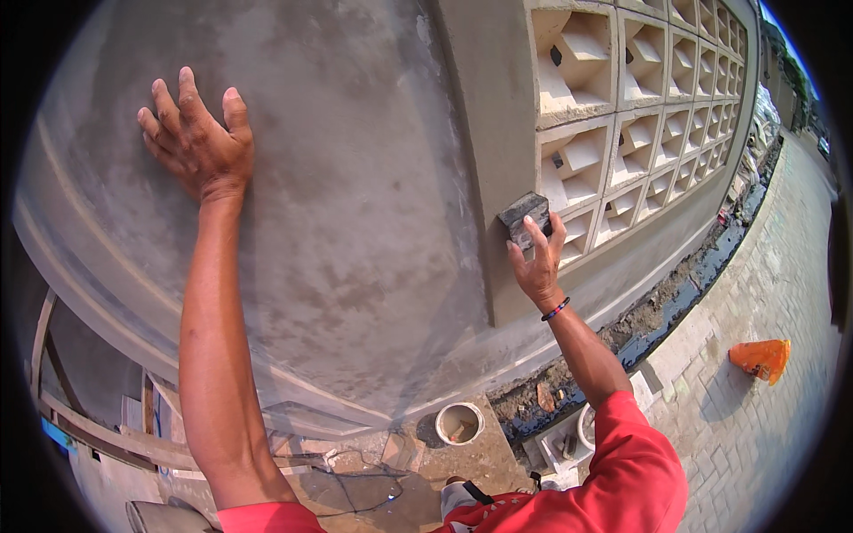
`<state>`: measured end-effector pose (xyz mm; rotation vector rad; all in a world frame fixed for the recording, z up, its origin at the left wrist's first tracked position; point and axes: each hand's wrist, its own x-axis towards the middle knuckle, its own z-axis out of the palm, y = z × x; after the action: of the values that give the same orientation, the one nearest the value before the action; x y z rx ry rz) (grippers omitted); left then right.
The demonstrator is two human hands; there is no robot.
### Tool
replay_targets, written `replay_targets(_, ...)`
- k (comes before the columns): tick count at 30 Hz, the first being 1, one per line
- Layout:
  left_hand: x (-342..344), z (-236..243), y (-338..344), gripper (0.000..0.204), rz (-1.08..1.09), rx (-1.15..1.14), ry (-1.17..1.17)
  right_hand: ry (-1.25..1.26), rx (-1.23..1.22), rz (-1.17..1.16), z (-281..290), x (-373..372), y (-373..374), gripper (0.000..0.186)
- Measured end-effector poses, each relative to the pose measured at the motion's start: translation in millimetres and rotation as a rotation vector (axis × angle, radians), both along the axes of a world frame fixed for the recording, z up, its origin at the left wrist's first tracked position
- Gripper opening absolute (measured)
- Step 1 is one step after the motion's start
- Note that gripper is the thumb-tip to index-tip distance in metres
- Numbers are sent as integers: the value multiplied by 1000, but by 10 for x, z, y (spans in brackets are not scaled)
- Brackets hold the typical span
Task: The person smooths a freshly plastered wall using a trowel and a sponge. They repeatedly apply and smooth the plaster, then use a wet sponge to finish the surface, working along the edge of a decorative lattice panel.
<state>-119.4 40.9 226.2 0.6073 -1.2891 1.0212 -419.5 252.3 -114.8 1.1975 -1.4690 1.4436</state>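
My left hand lies with spread fingers on the grey plastered wall, near its upper left. In my right hand is a dark grey rubbing block, gripped between thumb and fingers. The block rests on the raised plaster border, close to the lower left corner of the pale ventilation blocks. Damp, darker patches mottle the plaster between my two arms. The block's face toward the wall is hidden.
Below stands a white bucket with some bits inside. A dark cable lies on the ground. Along the wall's foot runs a wet ditch. An orange bucket-like container lies on the paving. Wooden framing is at lower left.
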Motion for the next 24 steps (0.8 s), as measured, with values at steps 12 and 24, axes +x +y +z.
replay_targets(12,19,-44,-19,64,-38,9,-22,334,-380,-124,3518,-137,-197,48)
replay_targets(24,6,-37,1,64,-17,62,-19,22,-32,29,-2,103,-70,69)
